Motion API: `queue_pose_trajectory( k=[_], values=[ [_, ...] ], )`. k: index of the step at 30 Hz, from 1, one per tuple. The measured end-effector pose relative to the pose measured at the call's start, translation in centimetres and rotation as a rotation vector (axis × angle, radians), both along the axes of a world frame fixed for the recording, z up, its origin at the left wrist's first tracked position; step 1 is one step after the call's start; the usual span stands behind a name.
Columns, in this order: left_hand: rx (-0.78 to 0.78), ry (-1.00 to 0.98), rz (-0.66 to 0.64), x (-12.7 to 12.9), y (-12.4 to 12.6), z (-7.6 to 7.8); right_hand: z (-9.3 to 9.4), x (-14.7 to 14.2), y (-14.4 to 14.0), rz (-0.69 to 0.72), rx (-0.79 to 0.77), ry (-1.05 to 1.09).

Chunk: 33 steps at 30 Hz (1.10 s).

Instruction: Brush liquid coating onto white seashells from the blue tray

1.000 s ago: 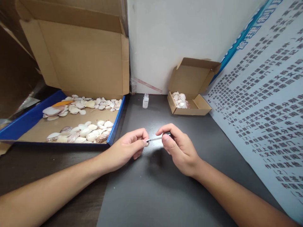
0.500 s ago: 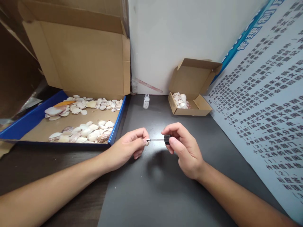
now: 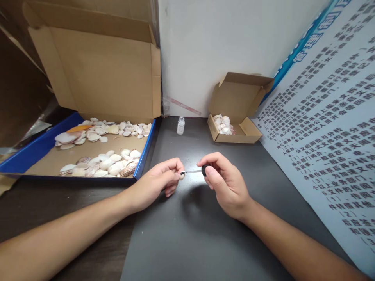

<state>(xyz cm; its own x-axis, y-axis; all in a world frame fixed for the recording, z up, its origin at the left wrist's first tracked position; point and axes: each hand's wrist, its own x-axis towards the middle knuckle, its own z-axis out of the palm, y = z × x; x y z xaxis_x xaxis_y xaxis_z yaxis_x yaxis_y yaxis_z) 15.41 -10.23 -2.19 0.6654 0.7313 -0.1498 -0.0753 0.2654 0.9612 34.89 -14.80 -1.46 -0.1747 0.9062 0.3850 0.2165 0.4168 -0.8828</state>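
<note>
My left hand [image 3: 159,182] pinches a small pale shell [image 3: 182,176] between thumb and fingertips, low over the dark table. My right hand [image 3: 227,183] grips the black cap of a thin brush applicator [image 3: 195,171], held level with its tip touching the shell. Behind my hands, a small clear bottle [image 3: 181,125] stands uncapped near the wall.
A blue-rimmed cardboard tray [image 3: 144,156] with several shells lies at the left, its lid up. A small open cardboard box [image 3: 238,134] holding several shells sits at the back right. A printed board [image 3: 328,128] leans along the right side. A white wall closes the back.
My right hand has shifted its grip along the applicator, so the black cap shows now. The brush tip has stayed on the shell in my left hand.
</note>
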Motion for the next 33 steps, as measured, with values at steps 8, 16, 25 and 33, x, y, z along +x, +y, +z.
queue_pose_trajectory(
  k=[8, 16, 25, 33],
  values=[
    [0.012, 0.016, 0.001, 0.0, 0.02, 0.07, -0.32, 0.18, 0.26, -0.084, 0.006, 0.022],
    [0.009, 0.011, -0.005, -0.07, -0.02, -0.13, -0.22, 0.14, 0.06, -0.017, 0.002, 0.021],
    [0.006, 0.007, -0.002, -0.03, 0.0, 0.0, -0.36, 0.19, 0.12, -0.055, -0.005, 0.035],
    [0.01, 0.017, -0.005, -0.03, -0.03, 0.03, -0.27, 0.2, 0.05, -0.025, -0.011, 0.002]
  ],
)
